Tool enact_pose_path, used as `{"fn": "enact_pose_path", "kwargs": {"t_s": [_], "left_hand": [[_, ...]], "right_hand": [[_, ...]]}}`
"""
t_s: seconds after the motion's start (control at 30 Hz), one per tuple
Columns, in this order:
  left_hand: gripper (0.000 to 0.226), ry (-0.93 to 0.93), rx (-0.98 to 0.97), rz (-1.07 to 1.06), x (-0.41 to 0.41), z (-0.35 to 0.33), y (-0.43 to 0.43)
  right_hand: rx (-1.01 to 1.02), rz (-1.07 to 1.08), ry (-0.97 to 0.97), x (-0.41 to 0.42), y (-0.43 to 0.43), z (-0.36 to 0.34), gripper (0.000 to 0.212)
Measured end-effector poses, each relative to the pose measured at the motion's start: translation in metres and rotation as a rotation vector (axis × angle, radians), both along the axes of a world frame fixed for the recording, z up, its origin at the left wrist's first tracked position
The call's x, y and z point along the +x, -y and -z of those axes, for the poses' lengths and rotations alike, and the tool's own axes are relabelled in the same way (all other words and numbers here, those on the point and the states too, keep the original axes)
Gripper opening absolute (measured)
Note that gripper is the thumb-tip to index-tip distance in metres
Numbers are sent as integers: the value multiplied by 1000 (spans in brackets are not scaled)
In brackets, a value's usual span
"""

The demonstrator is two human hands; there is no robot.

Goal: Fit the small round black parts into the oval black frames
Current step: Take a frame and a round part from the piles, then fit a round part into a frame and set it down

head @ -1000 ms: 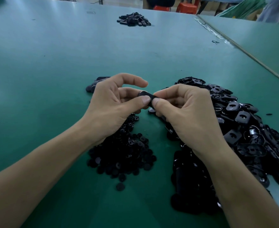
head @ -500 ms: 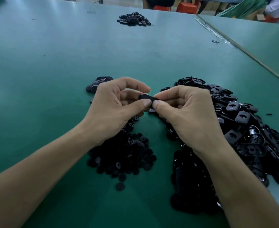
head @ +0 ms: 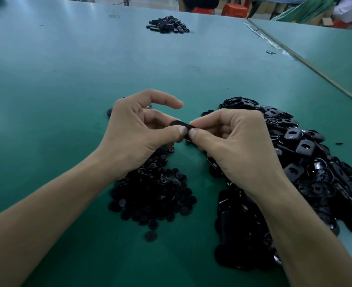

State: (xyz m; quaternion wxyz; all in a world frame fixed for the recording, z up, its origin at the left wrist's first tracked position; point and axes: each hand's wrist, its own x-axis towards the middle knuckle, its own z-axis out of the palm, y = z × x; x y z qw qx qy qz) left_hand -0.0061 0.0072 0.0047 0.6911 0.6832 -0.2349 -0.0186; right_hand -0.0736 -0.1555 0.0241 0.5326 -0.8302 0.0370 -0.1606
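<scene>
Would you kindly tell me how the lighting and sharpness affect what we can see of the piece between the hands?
Head view: dim light; the small black piece pinched between left hand and right hand is a detailless dark shape; glints outline the heap of oval black frames; pale glare washes the far green table; edges look wide-angle stretched.

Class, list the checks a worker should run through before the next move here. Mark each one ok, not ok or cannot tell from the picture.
1. Two-handed grip: the left hand and the right hand both pinch the black piece between thumb and fingers: ok.
2. Fit finished: the joint is hidden in the grip: cannot tell.
3. Round parts at hand: the pile lies just under the left wrist: ok.
4. Frames at hand: the pile lies beside the right hand: ok.
</scene>
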Motion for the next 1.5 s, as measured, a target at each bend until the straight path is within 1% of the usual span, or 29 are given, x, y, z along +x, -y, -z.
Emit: {"fn": "enact_pose_path", "kwargs": {"t_s": [0.1,0.23,0.3,0.33,0.4,0.47,0.5,0.6,0.63,0.73,0.87,0.97,1.03,1.13,1.2,1.27,1.3,1.4,1.5], "left_hand": [[26,5,-11,-81,5,1,-2],[21,27,-30,-308,18,4,-11],[18,49,-37,-392,25,5,-18],[17,63,-16,-440,28,7,-20],[13,75,65,-524,35,12,-25],[8,62,101,-546,40,17,-28],[9,56,107,-549,42,18,-29],[12,69,164,-554,45,22,-29],[12,78,189,-558,46,23,-29],[14,108,276,-606,46,25,-30],[23,160,374,-649,42,24,-29],[24,176,432,-662,42,23,-29],[24,190,433,-665,42,22,-29],[21,240,383,-630,35,17,-22],[17,263,305,-554,27,13,-16],[11,236,230,-440,18,10,-8],[12,220,220,-381,13,8,-5],[24,164,225,-204,1,5,3],[26,109,184,-124,-1,4,4]], "right_hand": [[-42,27,12,2,0,-1,14],[-122,248,90,4,13,-2,20],[-253,335,114,4,20,-4,23],[-341,341,94,4,22,-4,23],[-545,279,11,5,21,-1,26],[-744,177,-65,7,16,1,30],[-810,134,-101,8,13,1,32],[-927,63,-229,11,4,-2,42],[-959,55,-278,12,2,-2,42],[-1010,55,-354,15,-1,0,32],[-1015,76,-331,16,-1,4,24],[-976,102,-274,15,0,7,21],[-944,138,-213,15,-1,8,20],[-869,190,-72,14,0,6,21],[-774,169,27,12,2,5,21],[-649,116,68,10,3,5,19],[-606,86,72,9,3,5,19],[-480,-8,103,7,0,7,16],[-323,-45,144,5,-3,8,14]]}}
